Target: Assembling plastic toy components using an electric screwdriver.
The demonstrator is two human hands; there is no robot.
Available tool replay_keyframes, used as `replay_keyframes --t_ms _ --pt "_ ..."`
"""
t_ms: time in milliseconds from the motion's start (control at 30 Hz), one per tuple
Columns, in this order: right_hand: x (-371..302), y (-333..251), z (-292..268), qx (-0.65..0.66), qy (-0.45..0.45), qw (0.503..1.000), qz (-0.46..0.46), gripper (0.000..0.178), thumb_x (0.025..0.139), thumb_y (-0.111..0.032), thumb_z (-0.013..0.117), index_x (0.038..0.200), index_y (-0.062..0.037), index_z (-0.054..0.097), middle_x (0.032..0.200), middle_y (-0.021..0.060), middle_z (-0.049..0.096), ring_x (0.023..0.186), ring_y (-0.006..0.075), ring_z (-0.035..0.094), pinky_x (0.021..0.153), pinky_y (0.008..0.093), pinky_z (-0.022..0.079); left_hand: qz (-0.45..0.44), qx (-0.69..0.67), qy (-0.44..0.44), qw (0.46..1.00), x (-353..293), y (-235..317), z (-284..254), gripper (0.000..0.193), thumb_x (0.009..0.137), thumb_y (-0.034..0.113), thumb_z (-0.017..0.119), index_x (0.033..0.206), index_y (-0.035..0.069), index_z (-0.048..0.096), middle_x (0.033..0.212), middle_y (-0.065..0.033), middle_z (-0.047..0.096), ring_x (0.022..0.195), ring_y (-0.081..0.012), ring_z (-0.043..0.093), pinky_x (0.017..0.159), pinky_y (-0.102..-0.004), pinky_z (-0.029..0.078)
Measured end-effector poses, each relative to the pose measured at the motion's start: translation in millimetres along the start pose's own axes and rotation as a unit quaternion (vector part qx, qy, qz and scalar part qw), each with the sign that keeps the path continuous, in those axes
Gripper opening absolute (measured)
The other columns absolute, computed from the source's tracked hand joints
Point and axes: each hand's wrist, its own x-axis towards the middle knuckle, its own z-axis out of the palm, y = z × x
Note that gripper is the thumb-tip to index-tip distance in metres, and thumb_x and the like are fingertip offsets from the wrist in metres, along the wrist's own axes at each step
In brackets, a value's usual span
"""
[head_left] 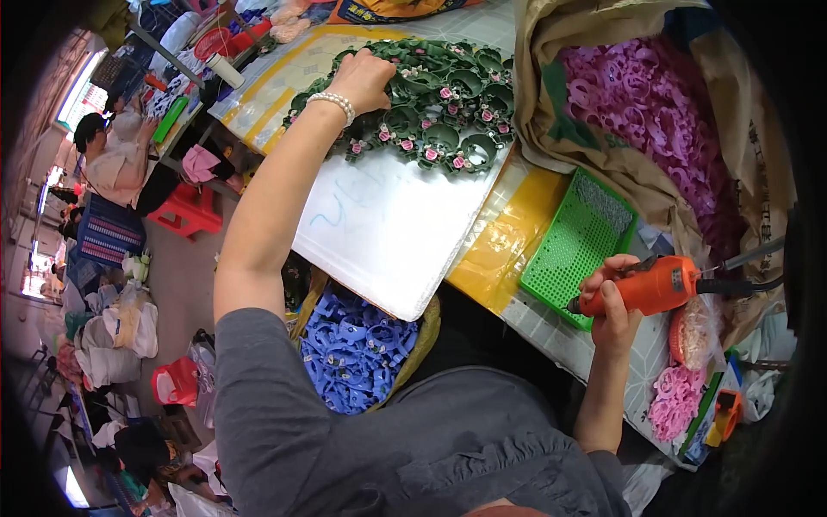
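Note:
My left hand [363, 82] reaches to the far side of a white board [379, 233]. It rests on a heap of dark green plastic ring-shaped pieces [444, 112] decorated with small pink flowers. Its fingers curl down among them, and their tips are hidden. On the right, my right hand [613, 302] is wrapped round an orange electric screwdriver [650, 286]. The tool's tip points left, over the near edge of a green perforated tray [564, 254]. Small grey metal parts [599, 207] lie at the tray's far end.
A sack [543, 95] of pink pieces [642, 112] stands at the far right. Blue pieces [353, 353] fill a bag below the board. Loose pink pieces [676, 401] lie at the table's right. A person [121, 159] sits at the left near a red stool [188, 211].

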Motion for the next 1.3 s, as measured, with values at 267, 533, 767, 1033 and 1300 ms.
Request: replay_keyframes --t_ms 267,533,767,1033,1300 --pt "-2.6 -1.4 -1.9 -0.017 -0.017 1.000 0.019 0.037 0.082 -0.018 0.061 0.110 -0.0036 0.044 0.080 0.0072 0.054 0.068 0.0142 0.053 0.066 0.0262 0.045 0.053 0.007 -0.056 0.997 23.3 -5.5 -5.6 0.033 0.056 0.016 0.078 0.082 0.002 0.062 0.083 -0.0159 0.063 0.092 -0.0352 0.056 0.080 -0.0422 0.048" --pt "-7.9 1.4 -5.6 0.016 -0.008 1.000 0.002 0.032 0.080 -0.009 0.061 0.107 -0.0015 0.046 0.080 0.0073 0.055 0.068 0.0133 0.056 0.063 0.0262 0.048 0.044 0.022 -0.112 0.993 29.1 2.5 -19.9 0.039 0.053 0.016 0.080 0.086 0.002 0.064 0.084 -0.0169 0.064 0.091 -0.0351 0.058 0.083 -0.0422 0.047" --pt "-11.4 1.7 -9.9 0.021 -0.001 1.000 0.008 0.033 0.080 -0.010 0.063 0.107 -0.0016 0.046 0.081 0.0074 0.055 0.069 0.0135 0.056 0.063 0.0264 0.049 0.046 0.003 -0.125 0.991 22.5 -0.5 -21.6 0.058 0.054 0.016 0.079 0.109 0.007 0.064 0.092 -0.0159 0.065 0.095 -0.0324 0.060 0.084 -0.0391 0.048" --pt "-15.0 4.3 -16.2 0.026 -0.002 1.000 0.002 0.033 0.080 -0.010 0.064 0.107 -0.0018 0.046 0.081 0.0078 0.056 0.069 0.0131 0.057 0.062 0.0256 0.049 0.028 0.018 -0.165 0.986 19.0 4.6 -31.7 0.073 0.054 0.015 0.079 0.122 0.010 0.057 0.101 -0.0172 0.065 0.100 -0.0313 0.060 0.089 -0.0363 0.048" --pt "-14.4 5.4 -20.8 0.021 0.003 1.000 -0.003 0.033 0.080 -0.010 0.064 0.107 -0.0015 0.046 0.081 0.0078 0.056 0.068 0.0123 0.056 0.061 0.0254 0.049 0.017 0.052 -0.216 0.975 28.8 11.0 -38.5 0.076 0.052 0.015 0.081 0.124 0.012 0.056 0.108 -0.0151 0.063 0.103 -0.0297 0.059 0.090 -0.0359 0.048"
